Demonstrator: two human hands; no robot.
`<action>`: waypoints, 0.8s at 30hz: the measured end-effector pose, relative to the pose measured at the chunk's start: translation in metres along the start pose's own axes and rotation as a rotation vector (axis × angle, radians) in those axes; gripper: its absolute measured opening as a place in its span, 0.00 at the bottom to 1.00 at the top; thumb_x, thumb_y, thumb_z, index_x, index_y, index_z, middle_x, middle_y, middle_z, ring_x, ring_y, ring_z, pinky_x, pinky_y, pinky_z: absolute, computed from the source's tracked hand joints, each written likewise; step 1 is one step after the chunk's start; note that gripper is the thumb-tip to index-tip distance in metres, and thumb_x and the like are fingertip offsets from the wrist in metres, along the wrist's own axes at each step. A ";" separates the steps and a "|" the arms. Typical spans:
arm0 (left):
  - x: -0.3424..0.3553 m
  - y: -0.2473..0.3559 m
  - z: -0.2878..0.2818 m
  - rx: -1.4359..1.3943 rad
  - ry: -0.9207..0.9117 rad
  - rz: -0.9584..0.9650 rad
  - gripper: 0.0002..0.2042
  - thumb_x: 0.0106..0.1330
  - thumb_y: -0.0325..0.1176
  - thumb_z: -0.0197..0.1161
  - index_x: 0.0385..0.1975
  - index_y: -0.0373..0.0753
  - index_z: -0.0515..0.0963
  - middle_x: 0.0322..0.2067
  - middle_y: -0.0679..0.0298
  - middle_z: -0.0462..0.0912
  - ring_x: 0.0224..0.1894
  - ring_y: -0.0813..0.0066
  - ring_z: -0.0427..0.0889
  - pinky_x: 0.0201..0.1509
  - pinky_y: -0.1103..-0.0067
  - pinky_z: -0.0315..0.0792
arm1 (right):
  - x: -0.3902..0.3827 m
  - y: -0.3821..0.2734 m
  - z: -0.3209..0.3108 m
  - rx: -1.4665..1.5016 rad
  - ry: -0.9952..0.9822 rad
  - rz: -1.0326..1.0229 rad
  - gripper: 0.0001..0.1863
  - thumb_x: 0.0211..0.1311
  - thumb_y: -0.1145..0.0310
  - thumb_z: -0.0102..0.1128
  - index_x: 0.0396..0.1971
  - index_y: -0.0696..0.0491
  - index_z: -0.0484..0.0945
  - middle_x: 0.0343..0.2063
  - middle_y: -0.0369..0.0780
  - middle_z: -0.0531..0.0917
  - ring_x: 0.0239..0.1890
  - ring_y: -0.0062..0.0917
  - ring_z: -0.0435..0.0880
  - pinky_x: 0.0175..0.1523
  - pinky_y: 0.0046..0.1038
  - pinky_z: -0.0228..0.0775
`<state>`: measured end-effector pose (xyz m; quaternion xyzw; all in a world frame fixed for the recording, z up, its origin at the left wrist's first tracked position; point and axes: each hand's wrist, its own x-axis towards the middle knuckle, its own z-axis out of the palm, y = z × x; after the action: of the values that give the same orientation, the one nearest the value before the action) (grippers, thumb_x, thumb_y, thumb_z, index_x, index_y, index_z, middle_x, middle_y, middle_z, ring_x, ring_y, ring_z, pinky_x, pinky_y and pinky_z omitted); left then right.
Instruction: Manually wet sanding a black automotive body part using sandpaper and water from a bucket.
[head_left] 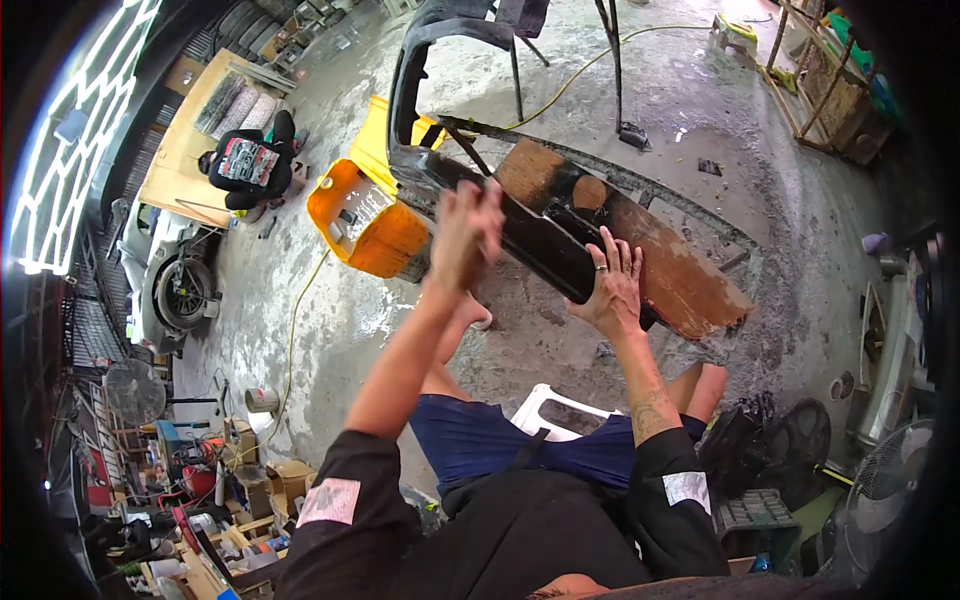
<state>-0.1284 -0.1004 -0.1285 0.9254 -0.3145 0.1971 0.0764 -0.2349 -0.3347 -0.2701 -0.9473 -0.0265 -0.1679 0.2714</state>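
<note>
A long black vehicle body panel (545, 245), seemingly a bumper or frame piece, slants across in front of me. My left hand (465, 235) is over its upper-left part, smeared by motion; whether it holds anything does not show. At the panel's lower-right end lies my right hand (612, 285), fingers spread, a ring on one, its palm side against the panel's edge. Just beyond the panel, a worn brown board (685, 275) lies in a dark metal frame. Left of my left hand stands a cut-open orange container (392, 250) with liquid in it.
A white plastic stool (565, 418) is between my legs. A yellow hose (292, 340) crosses the wet concrete floor. Farther left a person (250, 160) crouches by a wooden sheet (180, 180). Tools and boxes clutter the lower left; a fan (885, 490) stands at the lower right.
</note>
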 end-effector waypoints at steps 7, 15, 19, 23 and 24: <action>-0.055 0.064 0.055 0.124 -0.018 0.014 0.29 0.62 0.31 0.65 0.66 0.31 0.76 0.45 0.50 0.78 0.52 0.51 0.75 0.61 0.59 0.69 | 0.004 -0.004 0.010 0.050 0.012 -0.015 0.56 0.30 0.53 0.87 0.67 0.50 0.73 0.79 0.45 0.62 0.78 0.49 0.61 0.85 0.63 0.40; -0.010 0.013 0.031 0.273 0.118 -0.075 0.22 0.70 0.32 0.62 0.62 0.32 0.77 0.47 0.46 0.78 0.52 0.47 0.76 0.56 0.56 0.72 | 0.006 -0.013 0.001 0.060 0.014 -0.017 0.56 0.32 0.52 0.88 0.68 0.50 0.72 0.79 0.46 0.62 0.78 0.50 0.61 0.85 0.64 0.39; -0.060 0.102 0.063 0.016 -0.057 0.118 0.28 0.69 0.34 0.64 0.68 0.30 0.72 0.50 0.46 0.75 0.54 0.48 0.75 0.56 0.55 0.75 | -0.001 0.004 0.015 0.032 0.088 -0.062 0.60 0.33 0.49 0.90 0.70 0.50 0.69 0.83 0.46 0.57 0.82 0.49 0.57 0.86 0.60 0.37; -0.006 0.039 0.011 0.068 -0.043 -0.093 0.23 0.73 0.32 0.61 0.67 0.34 0.76 0.52 0.46 0.75 0.52 0.48 0.75 0.57 0.58 0.73 | -0.019 0.014 0.001 0.023 -0.014 0.016 0.63 0.33 0.49 0.92 0.71 0.57 0.65 0.84 0.49 0.53 0.86 0.45 0.50 0.88 0.54 0.37; -0.010 0.018 0.008 0.119 0.152 -0.100 0.22 0.74 0.31 0.60 0.67 0.33 0.76 0.52 0.45 0.75 0.52 0.48 0.75 0.57 0.57 0.73 | -0.018 0.006 0.004 0.036 -0.012 0.000 0.63 0.33 0.49 0.92 0.71 0.57 0.65 0.84 0.49 0.53 0.86 0.45 0.50 0.88 0.54 0.37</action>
<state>-0.1439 -0.1116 -0.1398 0.9252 -0.2490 0.2809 0.0549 -0.2501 -0.3369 -0.2820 -0.9434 -0.0312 -0.1614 0.2881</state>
